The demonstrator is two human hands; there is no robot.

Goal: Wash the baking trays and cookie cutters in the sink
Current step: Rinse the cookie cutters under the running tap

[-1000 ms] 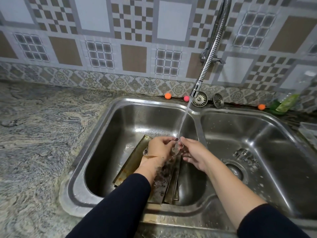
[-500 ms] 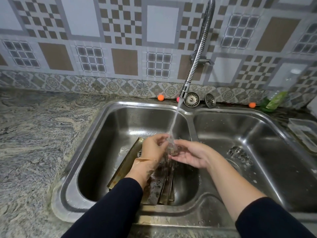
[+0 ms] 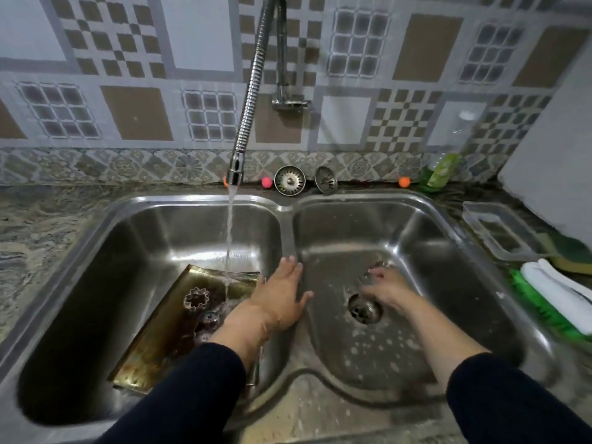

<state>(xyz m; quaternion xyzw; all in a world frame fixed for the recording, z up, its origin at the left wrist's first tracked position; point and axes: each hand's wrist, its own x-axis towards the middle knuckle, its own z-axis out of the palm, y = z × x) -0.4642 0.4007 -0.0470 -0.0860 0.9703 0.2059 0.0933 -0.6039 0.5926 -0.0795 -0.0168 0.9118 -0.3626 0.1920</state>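
dirty trays (image 3: 166, 334) and a star cutter (image 3: 196, 298) wait under the water. left hand (image 3: 282, 299) spread flat; right hand (image 3: 386, 285) maybe pinching something small.

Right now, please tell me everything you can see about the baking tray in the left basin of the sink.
The baking tray is rectangular metal with a raised rim, brassy and stained with dark brown burnt patches. It lies tilted in the left basin, far edge higher. The tap's water stream lands near its far end. A flower-shaped cookie cutter rests on it, with darker, unclear pieces beside it. The left forearm hides its right side.
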